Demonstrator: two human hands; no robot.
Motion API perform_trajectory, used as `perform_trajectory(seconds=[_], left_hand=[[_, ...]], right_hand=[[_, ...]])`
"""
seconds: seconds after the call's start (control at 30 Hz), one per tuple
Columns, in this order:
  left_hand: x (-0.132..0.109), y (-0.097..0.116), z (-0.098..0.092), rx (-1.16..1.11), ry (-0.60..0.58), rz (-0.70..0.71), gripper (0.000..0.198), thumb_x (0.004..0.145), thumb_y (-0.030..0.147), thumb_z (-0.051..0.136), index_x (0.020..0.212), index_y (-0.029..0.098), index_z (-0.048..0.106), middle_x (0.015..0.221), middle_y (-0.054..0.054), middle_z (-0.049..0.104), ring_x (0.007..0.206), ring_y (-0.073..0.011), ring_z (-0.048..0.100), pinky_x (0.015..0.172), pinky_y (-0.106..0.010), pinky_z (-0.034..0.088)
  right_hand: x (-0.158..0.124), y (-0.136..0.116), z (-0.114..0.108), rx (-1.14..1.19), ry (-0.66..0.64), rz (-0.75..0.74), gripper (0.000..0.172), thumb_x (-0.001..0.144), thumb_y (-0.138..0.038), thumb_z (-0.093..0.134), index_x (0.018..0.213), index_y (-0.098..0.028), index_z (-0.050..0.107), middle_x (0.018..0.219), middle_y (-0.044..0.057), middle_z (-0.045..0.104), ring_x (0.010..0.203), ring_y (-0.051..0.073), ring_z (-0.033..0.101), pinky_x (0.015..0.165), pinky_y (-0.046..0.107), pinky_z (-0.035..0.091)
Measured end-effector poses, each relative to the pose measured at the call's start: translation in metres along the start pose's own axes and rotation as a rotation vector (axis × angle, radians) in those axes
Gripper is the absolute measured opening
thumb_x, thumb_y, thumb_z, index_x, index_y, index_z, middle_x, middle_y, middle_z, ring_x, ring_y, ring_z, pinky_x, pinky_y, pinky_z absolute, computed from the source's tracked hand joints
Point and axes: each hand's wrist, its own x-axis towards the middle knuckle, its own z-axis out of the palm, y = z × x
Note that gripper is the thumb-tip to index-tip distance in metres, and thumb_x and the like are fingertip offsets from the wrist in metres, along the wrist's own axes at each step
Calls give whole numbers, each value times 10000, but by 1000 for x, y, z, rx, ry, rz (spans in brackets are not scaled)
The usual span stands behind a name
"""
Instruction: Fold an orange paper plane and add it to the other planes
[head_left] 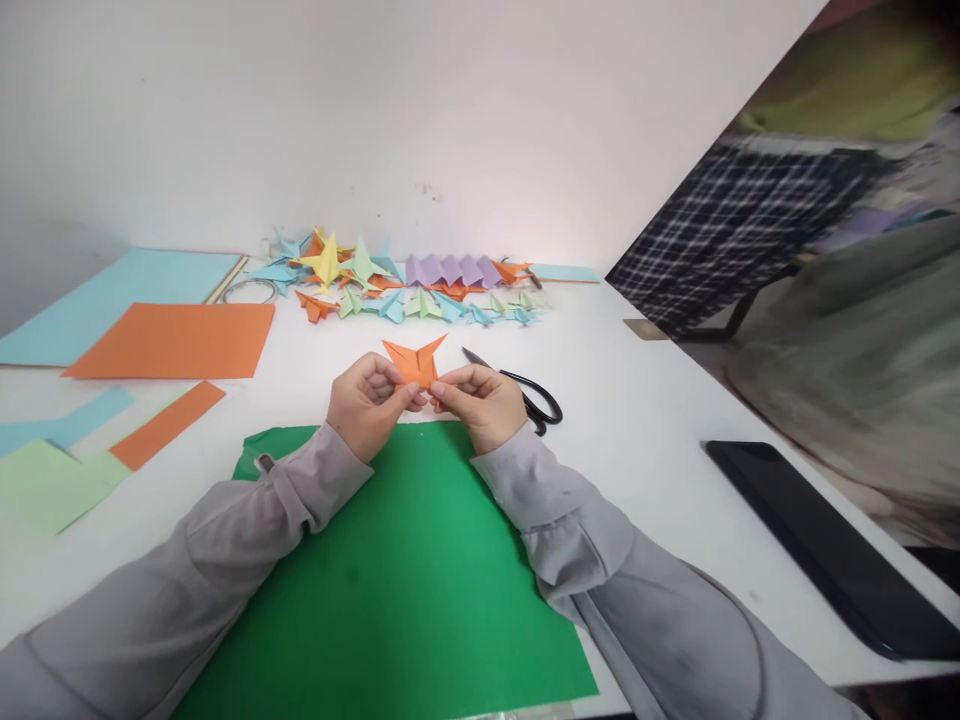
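Orange folded paper (pixel 414 362), held up in both hands

A small piece is seen folded into a compact shape, with two pointed flaps spread upward and outward in a V. It is pinched at its lower edge between the left hand (pixel 369 402) and the right hand (pixel 481 402), and is held upright.

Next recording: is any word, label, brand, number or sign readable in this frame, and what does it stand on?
None can be read.
The orange folded paper, pinched by the left hand and the right hand, is plain.
The green sheet, the scissors and the black slab show no print.
The checked cloth is too blurred to tell.
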Motion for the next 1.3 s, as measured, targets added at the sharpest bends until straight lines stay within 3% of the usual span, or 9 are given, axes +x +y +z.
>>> perform_trajectory(seconds=[0.87,1.07,1.3], left_hand=[[3,-2,-2,-91,-55,-109,383,526,263,791,660,157,448,512,-19,655,516,-183,659,523,-307,559],[4,-2,-4,-177,-76,-201,326,601,264,728,730,162,447,517,-15,652,524,-191,660,532,-322,551],[5,-4,-3,-131,-56,-193,368,571,253,751,744,164,438,534,-14,664,509,-176,652,526,-306,545]], right_hand=[[1,-1,-1,-147,60,-113,350,426,-380,807,579,-161,582,435,-23,585,389,103,529,408,234,440],[1,-2,-2,-127,55,-86,320,417,-311,817,570,-165,577,428,-25,582,391,102,524,414,230,426],[0,-3,-2,-101,56,-66,320,389,-266,830,560,-157,583,409,-30,578,384,92,518,415,219,423]])
